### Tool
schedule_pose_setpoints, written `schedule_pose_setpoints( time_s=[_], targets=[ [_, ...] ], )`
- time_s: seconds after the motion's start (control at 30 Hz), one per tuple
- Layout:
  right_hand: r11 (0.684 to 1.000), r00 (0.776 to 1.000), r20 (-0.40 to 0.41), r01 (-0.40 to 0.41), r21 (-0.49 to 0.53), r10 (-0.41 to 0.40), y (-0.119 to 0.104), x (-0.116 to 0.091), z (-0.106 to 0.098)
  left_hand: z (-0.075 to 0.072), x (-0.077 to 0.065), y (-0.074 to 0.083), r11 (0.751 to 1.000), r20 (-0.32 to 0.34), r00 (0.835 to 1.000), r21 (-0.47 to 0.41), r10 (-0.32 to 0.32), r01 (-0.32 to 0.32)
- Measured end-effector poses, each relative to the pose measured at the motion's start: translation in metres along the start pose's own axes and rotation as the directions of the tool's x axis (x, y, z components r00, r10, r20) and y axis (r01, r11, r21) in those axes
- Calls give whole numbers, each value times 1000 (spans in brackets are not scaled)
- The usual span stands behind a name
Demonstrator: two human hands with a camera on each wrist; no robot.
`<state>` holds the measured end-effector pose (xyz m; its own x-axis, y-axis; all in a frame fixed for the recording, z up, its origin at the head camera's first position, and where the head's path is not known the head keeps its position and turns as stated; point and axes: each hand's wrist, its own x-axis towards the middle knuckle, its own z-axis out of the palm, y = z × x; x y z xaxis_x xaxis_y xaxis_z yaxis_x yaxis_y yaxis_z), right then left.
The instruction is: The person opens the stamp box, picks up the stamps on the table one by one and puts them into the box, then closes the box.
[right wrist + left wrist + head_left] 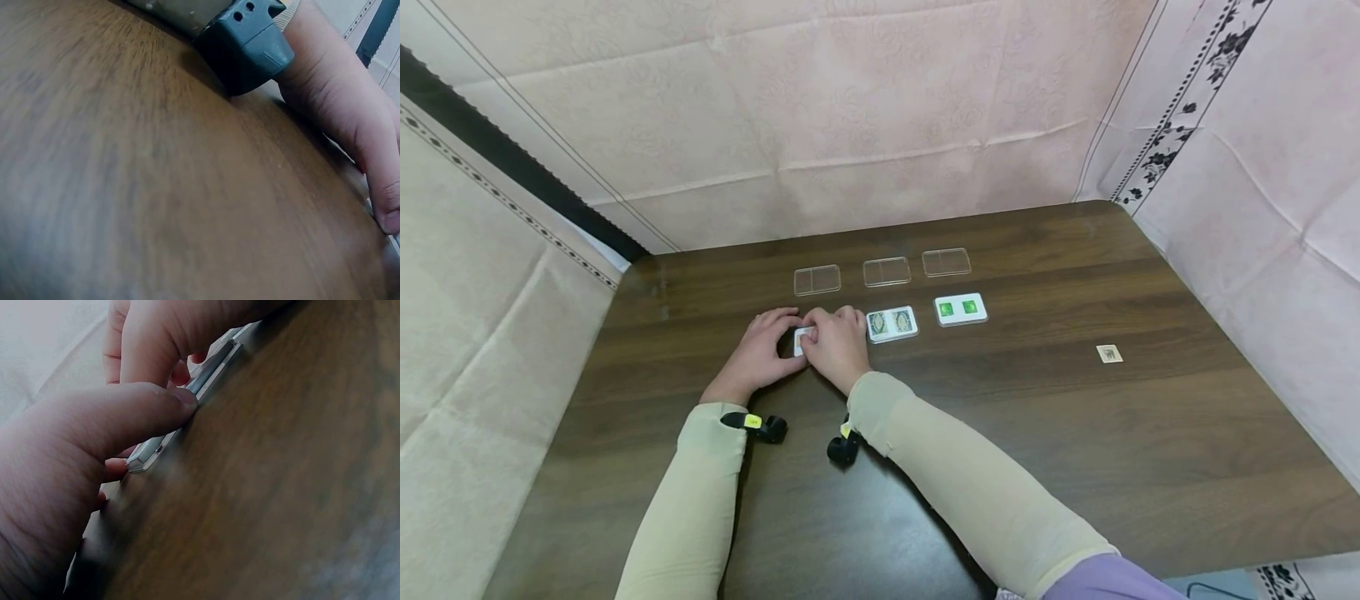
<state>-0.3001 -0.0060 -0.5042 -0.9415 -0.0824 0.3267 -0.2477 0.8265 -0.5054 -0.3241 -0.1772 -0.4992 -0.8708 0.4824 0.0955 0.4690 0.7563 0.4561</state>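
Observation:
A thin, flat case with a white body and clear rim lies on the table at the left end of a row. My left hand grips its left side, thumb along the near edge and fingers at the far side. Over its right part bends my right hand, fingers curled down around it; together the hands hide most of its top. Just right of them lies a white card case with two oval pictures. Further right is another card case bearing two green squares.
Behind the row lie three clear plastic pieces: a left one, a middle one and a right one. A small square card sits apart on the right of the brown table. Cloth hangs beyond the table's back edge.

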Motion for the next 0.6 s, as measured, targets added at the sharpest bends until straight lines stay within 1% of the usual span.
schedule_pose_setpoints(
  time_s=[0.23, 0.6],
  targets=[
    [1000, 1000, -2, -1, -3, 1, 0, 1, 0, 0, 0, -1, 1000, 0, 1000, 0, 2, -2],
    [1000, 1000, 20, -17, 14, 17, 0, 0, -2, 0, 0, 0, 1000, 5, 1000, -3, -6, 6]
  ],
)
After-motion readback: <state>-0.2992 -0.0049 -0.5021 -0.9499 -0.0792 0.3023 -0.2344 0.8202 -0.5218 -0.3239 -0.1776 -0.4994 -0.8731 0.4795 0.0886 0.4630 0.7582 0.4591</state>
